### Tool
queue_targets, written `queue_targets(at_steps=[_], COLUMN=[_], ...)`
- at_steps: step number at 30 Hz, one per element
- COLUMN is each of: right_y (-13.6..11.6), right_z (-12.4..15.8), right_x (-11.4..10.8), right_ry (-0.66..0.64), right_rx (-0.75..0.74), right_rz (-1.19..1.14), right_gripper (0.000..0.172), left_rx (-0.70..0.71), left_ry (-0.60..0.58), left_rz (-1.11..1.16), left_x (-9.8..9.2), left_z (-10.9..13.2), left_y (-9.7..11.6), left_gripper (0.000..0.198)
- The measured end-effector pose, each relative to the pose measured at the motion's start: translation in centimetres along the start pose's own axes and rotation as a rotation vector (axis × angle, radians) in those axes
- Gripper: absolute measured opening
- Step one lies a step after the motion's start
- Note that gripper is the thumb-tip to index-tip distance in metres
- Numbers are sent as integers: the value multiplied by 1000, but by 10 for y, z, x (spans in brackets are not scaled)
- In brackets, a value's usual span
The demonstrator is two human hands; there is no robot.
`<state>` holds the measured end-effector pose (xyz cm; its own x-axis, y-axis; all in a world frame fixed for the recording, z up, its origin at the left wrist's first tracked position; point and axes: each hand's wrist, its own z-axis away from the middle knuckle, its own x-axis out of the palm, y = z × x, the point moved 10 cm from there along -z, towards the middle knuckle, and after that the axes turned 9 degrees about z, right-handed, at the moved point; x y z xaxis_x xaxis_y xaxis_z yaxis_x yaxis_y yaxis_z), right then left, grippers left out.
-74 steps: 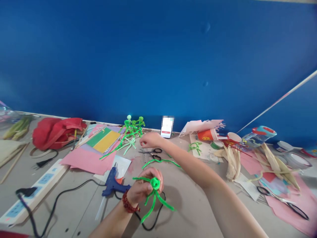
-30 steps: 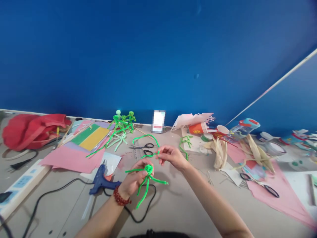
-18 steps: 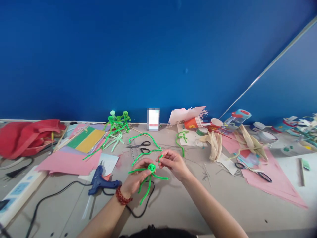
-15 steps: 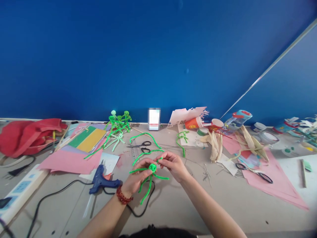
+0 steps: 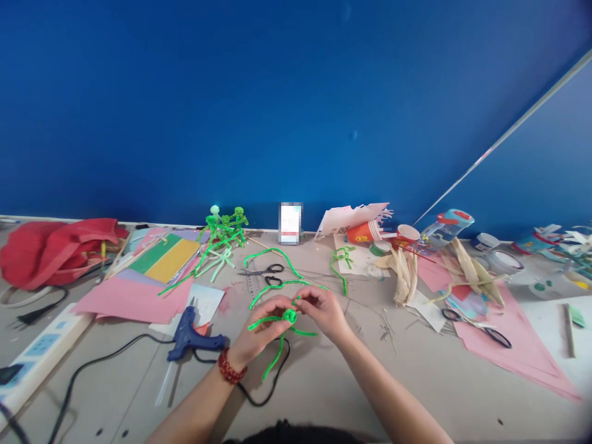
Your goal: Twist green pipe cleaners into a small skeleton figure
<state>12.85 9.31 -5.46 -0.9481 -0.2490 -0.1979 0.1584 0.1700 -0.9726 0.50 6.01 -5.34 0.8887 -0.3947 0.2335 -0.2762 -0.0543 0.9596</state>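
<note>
Fingers (image 5: 309, 296) on green pipe-cleaner fig (image 5: 289, 316), blue glue gun (image 5: 194, 336) just left.

Glue gun (image 5: 193, 338) beside left hand (image 5: 259, 328)

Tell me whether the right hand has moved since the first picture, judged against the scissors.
Yes. The right hand has come back from beyond the black-handled scissors to the near side of them, next to the green pipe-cleaner figure in the left hand.

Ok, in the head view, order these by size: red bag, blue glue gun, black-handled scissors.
Largest: red bag.
Then, unranked: blue glue gun and black-handled scissors, similar looking; the gun sits nearer the camera.
</note>
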Motion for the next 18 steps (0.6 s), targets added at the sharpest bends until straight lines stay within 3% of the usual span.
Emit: queue_targets(at_steps=[4, 8, 14, 18], right_y=[-25, -40, -45, -49], right_z=[5, 11, 16, 17], right_x=[-4, 1, 10, 4], right_ry=[56, 76, 45, 94], right_rx=[-170, -301, -389, -392], right_rz=[360, 559, 738, 643], right_gripper=[11, 16, 19, 17], left_rx=[47, 42, 75, 19], left_ry=[17, 26, 36, 73], left_rz=[-108, -138, -183, -64], left_x=[-1, -2, -1, -2], left_z=[0, 0, 0, 1], left_y=[5, 4, 1, -8], left_gripper=[19, 19, 20, 18])
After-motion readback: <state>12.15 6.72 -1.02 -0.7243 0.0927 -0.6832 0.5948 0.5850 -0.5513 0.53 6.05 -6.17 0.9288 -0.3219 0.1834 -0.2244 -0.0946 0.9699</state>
